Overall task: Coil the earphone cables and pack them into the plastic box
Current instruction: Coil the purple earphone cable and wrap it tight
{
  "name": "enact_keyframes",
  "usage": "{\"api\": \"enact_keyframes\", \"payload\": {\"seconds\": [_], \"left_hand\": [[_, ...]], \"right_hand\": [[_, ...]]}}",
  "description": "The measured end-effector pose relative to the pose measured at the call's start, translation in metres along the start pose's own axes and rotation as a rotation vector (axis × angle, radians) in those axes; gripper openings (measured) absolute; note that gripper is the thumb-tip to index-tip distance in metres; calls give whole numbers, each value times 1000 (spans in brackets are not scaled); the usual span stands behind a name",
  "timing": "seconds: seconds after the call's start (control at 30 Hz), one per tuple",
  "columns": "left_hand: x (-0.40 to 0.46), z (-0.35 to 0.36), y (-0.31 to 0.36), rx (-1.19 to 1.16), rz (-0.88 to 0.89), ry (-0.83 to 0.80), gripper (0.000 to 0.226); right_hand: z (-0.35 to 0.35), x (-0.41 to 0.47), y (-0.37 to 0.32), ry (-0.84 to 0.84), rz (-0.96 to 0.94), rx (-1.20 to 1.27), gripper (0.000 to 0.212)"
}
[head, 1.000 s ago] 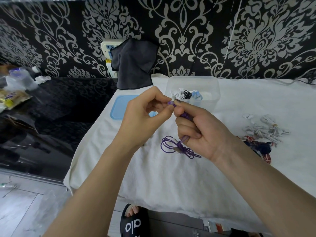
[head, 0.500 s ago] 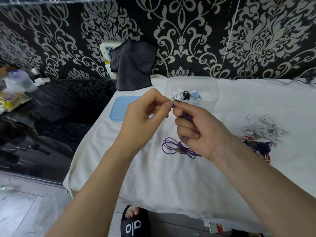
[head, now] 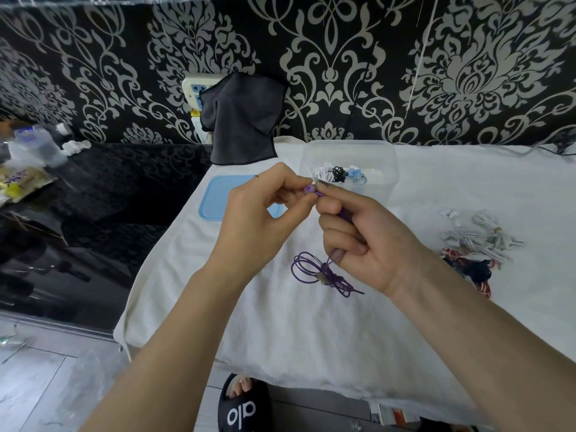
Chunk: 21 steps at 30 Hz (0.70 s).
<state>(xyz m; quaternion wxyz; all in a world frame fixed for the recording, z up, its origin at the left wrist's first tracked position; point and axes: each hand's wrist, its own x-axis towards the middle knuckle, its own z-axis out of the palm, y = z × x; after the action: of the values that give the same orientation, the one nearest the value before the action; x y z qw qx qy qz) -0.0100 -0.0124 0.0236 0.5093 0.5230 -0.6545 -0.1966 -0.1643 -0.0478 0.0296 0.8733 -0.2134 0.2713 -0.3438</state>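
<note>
My left hand (head: 265, 219) pinches the purple earbud (head: 308, 189) betw thumb & fingertips; my right hand (head: 361, 241) is curled round the purple cable (head: 324, 271), forefinger tip touching the bud. Rest of the cable hangs from the right fist into a loose coil w/ a tie, lying on the white cloth (head: 311, 332) over the bench. Clear box (head: 349, 157) stands just behind my hands, open, w/ white, black & blue coils inside; my fingers partly hide its front wall. Blue lid (head: 218, 198) lies left of it, partly behind the left hand. Pile of uncoiled earphones (head: 477, 241), white, navy & red, lies to the right, well apart. Dark cloth (head: 243, 120) hangs on the wall behind.
</note>
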Motion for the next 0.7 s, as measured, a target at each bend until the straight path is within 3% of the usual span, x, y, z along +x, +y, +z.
{"api": "enact_keyframes", "payload": {"seconds": [0.13, 0.37, 0.53, 0.7], "left_hand": [[-1, -3, 2, -31, -24, -5, 8], [0, -6, -6, 138, 35, -38, 4], [0, -9, -12, 205, -12, -14, 3], [-3, -8, -21, 236, -95, -125, 7]], "right_hand": [[2, 1, 0, -9, 7, -41, 17], [-2, 6, -1, 74, 39, -103, 20], [-12, 13, -6, 165, 12, -120, 5], [-27, 19, -8, 315, -188, -520, 16]]}}
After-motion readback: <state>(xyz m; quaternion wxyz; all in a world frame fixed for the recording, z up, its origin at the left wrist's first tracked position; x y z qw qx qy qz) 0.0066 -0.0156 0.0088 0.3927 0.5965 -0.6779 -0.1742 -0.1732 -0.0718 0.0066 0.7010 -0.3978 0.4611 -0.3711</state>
